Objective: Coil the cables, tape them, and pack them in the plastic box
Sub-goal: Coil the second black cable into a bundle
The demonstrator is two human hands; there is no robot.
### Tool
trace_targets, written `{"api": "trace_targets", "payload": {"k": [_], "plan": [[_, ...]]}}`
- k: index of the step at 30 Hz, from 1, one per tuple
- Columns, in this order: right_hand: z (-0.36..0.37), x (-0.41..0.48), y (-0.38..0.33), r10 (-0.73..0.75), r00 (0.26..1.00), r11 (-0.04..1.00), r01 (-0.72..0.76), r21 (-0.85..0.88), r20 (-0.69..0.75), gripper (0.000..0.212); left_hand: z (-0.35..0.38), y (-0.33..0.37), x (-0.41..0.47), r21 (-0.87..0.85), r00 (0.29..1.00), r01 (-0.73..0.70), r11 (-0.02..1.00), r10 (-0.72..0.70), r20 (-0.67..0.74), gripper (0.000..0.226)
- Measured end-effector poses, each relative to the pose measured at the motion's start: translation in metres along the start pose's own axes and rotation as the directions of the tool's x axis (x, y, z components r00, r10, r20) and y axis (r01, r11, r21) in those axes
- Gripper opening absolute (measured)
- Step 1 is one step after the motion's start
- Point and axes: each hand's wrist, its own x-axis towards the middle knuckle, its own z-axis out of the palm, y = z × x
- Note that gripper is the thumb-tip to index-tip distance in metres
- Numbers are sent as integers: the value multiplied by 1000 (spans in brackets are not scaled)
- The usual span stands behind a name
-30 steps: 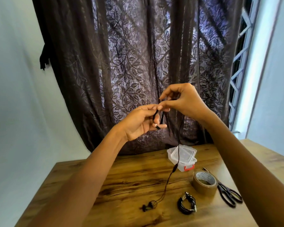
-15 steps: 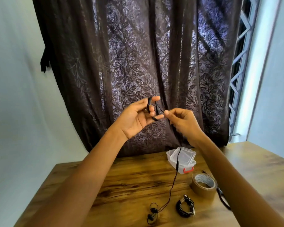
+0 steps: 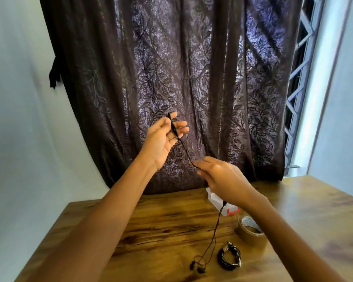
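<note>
— Where's our cable [image 3: 215,233]?

— Our left hand [image 3: 163,139], raised at 11 o'clock, pinches its upper end with a few turns around the fingers. From there it slants down to our right hand [image 3: 222,180], whose fingertips grip it, then hangs to the desk [image 3: 151,231]; the earbuds [image 3: 198,266] lie at 6 o'clock.

— And the rest?

— A coiled cable [image 3: 229,258] lies just right of the earbuds, the tape [image 3: 251,231] at 4 o'clock. The box [image 3: 228,209] sits partly hidden behind our right hand.
</note>
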Motion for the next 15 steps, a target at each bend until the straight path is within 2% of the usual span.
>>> {"api": "trace_targets", "payload": {"k": [3, 6, 9, 11, 15], "plan": [[-19, 8, -3, -154, 975, 978, 127, -167, -159, 32, 3, -6, -3, 195, 999, -29, 980, 25, 22, 30], [-39, 23, -2, -254, 911, 958, 191, -214, -324, 17, 10, -9, -9, 340, 995, -37, 940, 4, 98, 30], [-61, 38, 1, -246, 873, 969, 212, -126, -422, 26, 16, -8, -12, 461, 979, -13, 888, -81, 185, 26], [-71, 47, 7, -201, 864, 978, 200, -53, -462, 19, 20, -7, -14, 491, 961, 6, 871, -141, 238, 26], [-76, 61, 25, -90, 882, 975, 174, 141, -462, 10, 28, 0, -16, 406, 937, 79, 910, -207, 281, 33]]}}
